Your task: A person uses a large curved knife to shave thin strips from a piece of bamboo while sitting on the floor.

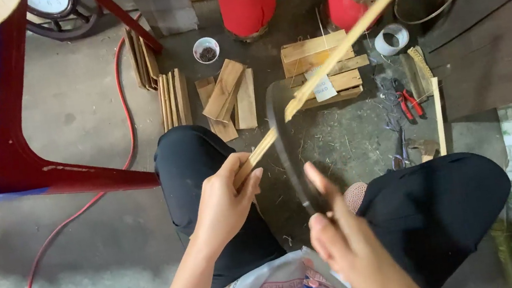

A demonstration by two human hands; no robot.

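We sit low over a concrete floor (pixel 71 121) with our knees spread, black trousers on both legs, and work in the gap between them. The biggest thing beside us is the red and blue metal frame (pixel 9 148) on our left, with a red hose (pixel 124 101) trailing along the floor beside it. Ahead stand two red drums (pixel 247 5), and nearer lie a stack of wooden blocks (pixel 322 71) and loose flat slats (pixel 227 95). On the right of those we see a roll of tape (pixel 391 39) and red-handled pliers (pixel 408 102), and further back a small white cup (pixel 206 50). Our left hand (pixel 224 203) is closed around the near end of a long bamboo strip (pixel 347 38), which runs up and away to the right, its far end over the drums. Our right hand (pixel 346 243) is curled on the handle of a dark curved blade (pixel 282 141); the fingers are blurred, but the grip looks closed. The blade's edge meets the strip just beyond our left fingers, apparently biting into its end. To do this well, we judge that we should keep the left grip firm and behind the edge, hold the blade square to the strip's width so the cut runs centred, and work the blade forward in small, steady pushes rather than a hard shove, keeping our knees clear of its line.
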